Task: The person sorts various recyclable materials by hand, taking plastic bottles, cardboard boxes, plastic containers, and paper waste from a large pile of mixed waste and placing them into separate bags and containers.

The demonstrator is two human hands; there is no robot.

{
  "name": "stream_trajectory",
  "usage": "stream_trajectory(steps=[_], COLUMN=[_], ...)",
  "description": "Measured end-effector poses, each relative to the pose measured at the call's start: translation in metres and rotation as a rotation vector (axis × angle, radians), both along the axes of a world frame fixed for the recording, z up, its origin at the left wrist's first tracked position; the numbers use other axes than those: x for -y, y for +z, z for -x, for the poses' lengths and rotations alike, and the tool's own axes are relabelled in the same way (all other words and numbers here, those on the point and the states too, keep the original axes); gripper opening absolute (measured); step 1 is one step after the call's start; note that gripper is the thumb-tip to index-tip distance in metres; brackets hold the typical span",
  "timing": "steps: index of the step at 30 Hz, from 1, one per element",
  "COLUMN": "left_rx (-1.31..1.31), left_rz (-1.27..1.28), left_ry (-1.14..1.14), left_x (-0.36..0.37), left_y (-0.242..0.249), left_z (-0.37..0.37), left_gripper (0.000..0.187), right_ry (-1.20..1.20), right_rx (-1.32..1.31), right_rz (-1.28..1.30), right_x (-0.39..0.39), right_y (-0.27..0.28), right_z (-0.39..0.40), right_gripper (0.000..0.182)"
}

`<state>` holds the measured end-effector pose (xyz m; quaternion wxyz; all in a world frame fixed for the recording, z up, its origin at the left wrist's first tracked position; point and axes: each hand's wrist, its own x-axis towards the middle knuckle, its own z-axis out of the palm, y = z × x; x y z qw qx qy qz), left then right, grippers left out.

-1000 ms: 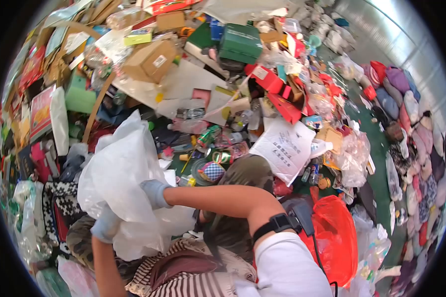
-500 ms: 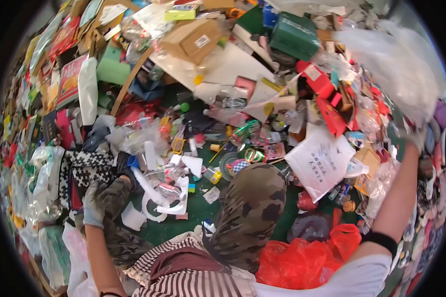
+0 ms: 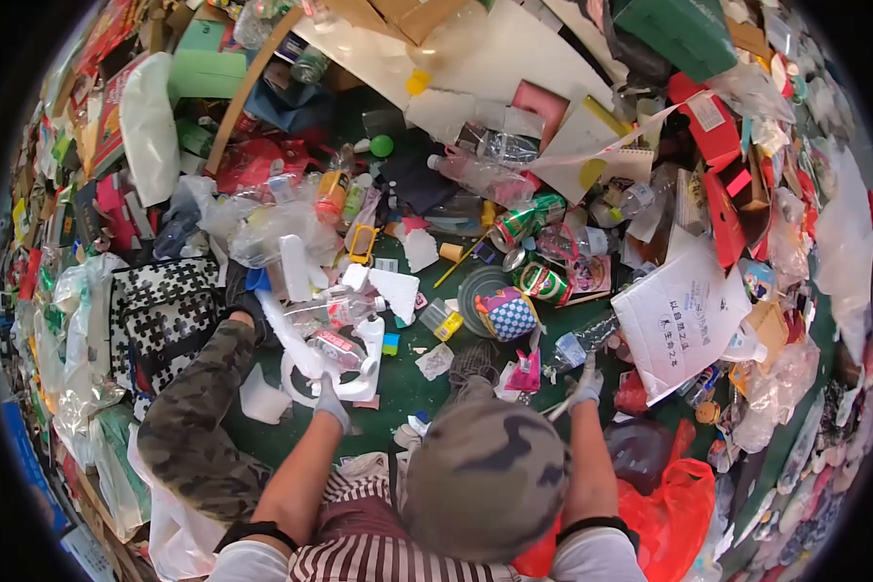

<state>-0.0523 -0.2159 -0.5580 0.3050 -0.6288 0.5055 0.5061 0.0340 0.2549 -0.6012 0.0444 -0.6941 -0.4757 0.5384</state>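
My left hand (image 3: pixel 331 407), in a pale glove, is at the lower edge of a white foam piece (image 3: pixel 370 361). Its fingertips blend into the white, so I cannot make out a grip. A clear bottle with a red label (image 3: pixel 339 351) lies on the foam. My right hand (image 3: pixel 586 386), gloved too, is low over the green floor with its fingers stretched forward and apart. Just beyond its fingertips lies a clear plastic bottle with a blue label (image 3: pixel 572 349). To its left is a small bright pink wrapper (image 3: pixel 524 371).
A white foam sheet with writing (image 3: pixel 679 315) leans at the right beside red boxes (image 3: pixel 711 126). Crushed green cans (image 3: pixel 541 279) and a patterned round container (image 3: pixel 506 313) lie ahead. A black-and-white bag (image 3: pixel 170 315) stands left. A red plastic bag (image 3: pixel 674 514) lies close by my right arm.
My right hand has come back from the far right, where a large clear plastic bag was by it, to the middle. My left hand has moved right from my knee to the foam. The view has shifted.
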Motion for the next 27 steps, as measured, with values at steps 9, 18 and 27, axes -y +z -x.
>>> stream_trajectory(steps=[9,18,27], left_rx=[-0.210,-0.736,-0.537], left_rz=[-0.392,-0.425,-0.339], left_ry=[0.549,0.549,0.254], left_x=[-0.046,-0.060,-0.040], left_y=[-0.076,0.029,0.026], left_z=[0.089,0.251,0.153], left_gripper=[0.067,0.069,0.062], right_ry=[0.131,1.371,0.233], right_rx=[-0.231,-0.539,-0.531], right_rz=[-0.407,-0.199,-0.597], right_x=[0.120,0.168,-0.071], right_y=[-0.051,0.063,-0.001], right_z=[0.186,0.295,0.234], right_gripper=[0.039,0.036,0.051])
